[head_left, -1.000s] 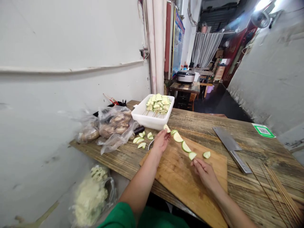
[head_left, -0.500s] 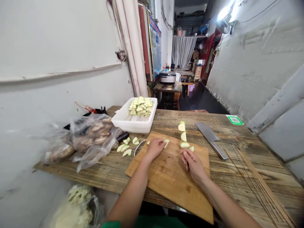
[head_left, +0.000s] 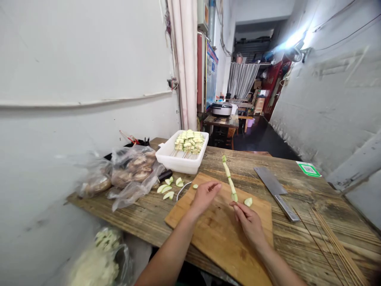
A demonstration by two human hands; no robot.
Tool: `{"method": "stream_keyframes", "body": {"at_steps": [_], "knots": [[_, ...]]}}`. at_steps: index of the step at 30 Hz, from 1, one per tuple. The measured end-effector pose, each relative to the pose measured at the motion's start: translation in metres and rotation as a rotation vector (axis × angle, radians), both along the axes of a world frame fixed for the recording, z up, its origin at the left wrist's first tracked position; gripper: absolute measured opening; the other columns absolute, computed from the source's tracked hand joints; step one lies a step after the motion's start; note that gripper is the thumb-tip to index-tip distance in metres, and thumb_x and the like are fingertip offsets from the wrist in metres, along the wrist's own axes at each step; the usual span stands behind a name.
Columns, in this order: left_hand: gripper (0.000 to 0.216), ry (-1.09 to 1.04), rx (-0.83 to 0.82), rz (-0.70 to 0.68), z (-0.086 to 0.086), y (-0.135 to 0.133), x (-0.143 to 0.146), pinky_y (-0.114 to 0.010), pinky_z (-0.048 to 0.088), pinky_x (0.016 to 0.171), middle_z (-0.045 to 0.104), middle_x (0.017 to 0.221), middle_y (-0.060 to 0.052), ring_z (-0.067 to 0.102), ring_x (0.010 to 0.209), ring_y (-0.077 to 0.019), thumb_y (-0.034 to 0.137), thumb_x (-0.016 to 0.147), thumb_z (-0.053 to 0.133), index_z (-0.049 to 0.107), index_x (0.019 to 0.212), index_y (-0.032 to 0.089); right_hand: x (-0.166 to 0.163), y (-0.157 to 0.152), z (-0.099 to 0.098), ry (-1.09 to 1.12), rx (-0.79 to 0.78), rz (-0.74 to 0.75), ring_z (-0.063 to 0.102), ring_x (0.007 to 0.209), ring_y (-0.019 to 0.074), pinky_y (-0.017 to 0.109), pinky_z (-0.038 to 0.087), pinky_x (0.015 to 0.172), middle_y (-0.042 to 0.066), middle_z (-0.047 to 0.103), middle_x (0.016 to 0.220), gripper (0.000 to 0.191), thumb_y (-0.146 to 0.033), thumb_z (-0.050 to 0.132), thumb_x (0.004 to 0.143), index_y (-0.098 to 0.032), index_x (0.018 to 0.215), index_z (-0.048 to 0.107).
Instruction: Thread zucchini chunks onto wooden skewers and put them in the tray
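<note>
A skewer of green-edged slices (head_left: 231,183) is held by its near end in the right hand (head_left: 248,222), the thumb and forefinger pinched together on the stick. The skewer is held above the far part of the cutting board (head_left: 220,226), pointed away from the body. The left hand (head_left: 204,198) is held just to its left, over the board; its fingers are loosely bent and partly parted, with nothing seen in them. A pale cut piece (head_left: 248,201) is set on the board beside the right hand.

Beyond the board, a white tray (head_left: 178,162) is placed on the counter (head_left: 315,190). Its far part is filled with a heap of loaded skewers (head_left: 189,140), and their bare stick ends are turned toward the near side. To the left of the tray, brown, lumpy food (head_left: 139,171) is held in a clear plastic bag (head_left: 145,190), with a smaller bag (head_left: 98,180) set beside it. Below the counter edge, cauliflower (head_left: 107,240) is wrapped in another clear bag (head_left: 127,258). Loose slices (head_left: 163,188) are scattered between the bags and the board. To the right, a cleaver (head_left: 270,180) and bare sticks (head_left: 336,242) are laid out.
</note>
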State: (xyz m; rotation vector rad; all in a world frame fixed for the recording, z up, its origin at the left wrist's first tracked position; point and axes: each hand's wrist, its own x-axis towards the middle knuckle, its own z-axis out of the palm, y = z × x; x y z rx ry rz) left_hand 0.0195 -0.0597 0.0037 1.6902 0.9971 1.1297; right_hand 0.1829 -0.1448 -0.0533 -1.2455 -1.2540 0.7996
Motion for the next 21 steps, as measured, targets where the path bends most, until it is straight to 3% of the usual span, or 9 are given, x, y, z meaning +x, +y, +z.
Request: {"method": "stream_keyframes", "body": {"at_steps": [3,5,7,11,17,21], "knots": [[0.030,-0.140,-0.064,-0.082,0.004,-0.015,0.011,-0.029,0.046,0.083,0.073,0.100,-0.009,0.064,0.093,-0.0228,0.041,0.081,0.064,0.074,0.097,0.017,0.000,0.000,-0.004,-0.032,0.051,-0.041,0.063,0.075,0.0220,0.032,0.051,0.069,0.009,0.071,0.085,0.044,-0.056,0.058,0.082,-0.017,0.093,0.075],[0.029,-0.174,-0.067,-0.099,0.003,-0.022,0.017,-0.028,0.046,0.079,0.072,0.095,-0.008,0.063,0.088,-0.0216,0.041,0.081,0.064,0.074,0.095,0.017,-0.001,0.000,-0.006,-0.024,0.079,-0.053,0.066,0.089,0.0258,0.036,0.053,0.082,0.009,0.072,0.097,0.039,-0.054,0.060,0.082,-0.019,0.092,0.075],[0.030,-0.196,-0.081,-0.097,-0.001,-0.026,0.023,-0.026,0.044,0.073,0.070,0.085,-0.006,0.060,0.080,-0.0191,0.043,0.083,0.062,0.074,0.090,0.017,-0.002,0.000,-0.007,-0.011,0.089,-0.055,0.067,0.091,0.0265,0.039,0.053,0.085,0.009,0.072,0.098,0.036,-0.051,0.061,0.082,-0.020,0.092,0.076],[0.034,-0.327,-0.232,-0.112,-0.012,-0.033,0.033,-0.025,0.042,0.067,0.063,0.071,-0.003,0.054,0.070,-0.0150,0.049,0.079,0.066,0.070,0.077,0.015,-0.004,-0.001,-0.007,0.001,0.103,-0.021,0.067,0.087,0.0258,0.039,0.055,0.082,0.008,0.073,0.097,0.034,-0.049,0.059,0.083,-0.021,0.093,0.076],[0.038,-0.469,-0.423,-0.175,-0.021,-0.046,0.042,-0.027,0.047,0.078,0.069,0.079,-0.006,0.060,0.076,-0.0159,0.050,0.071,0.074,0.072,0.081,0.013,-0.005,-0.002,-0.008,0.016,0.075,-0.018,0.065,0.090,0.0250,0.040,0.051,0.087,0.008,0.072,0.098,0.036,-0.049,0.059,0.083,-0.020,0.097,0.075],[0.037,-0.493,-0.419,-0.144,-0.024,-0.045,0.041,-0.026,0.048,0.076,0.069,0.077,-0.006,0.060,0.076,-0.0157,0.047,0.068,0.077,0.073,0.079,0.013,-0.006,-0.003,-0.005,-0.040,0.058,0.013,0.057,0.063,0.0181,0.029,0.046,0.062,0.004,0.062,0.066,0.041,-0.054,0.052,0.087,-0.017,0.080,0.070]]}}
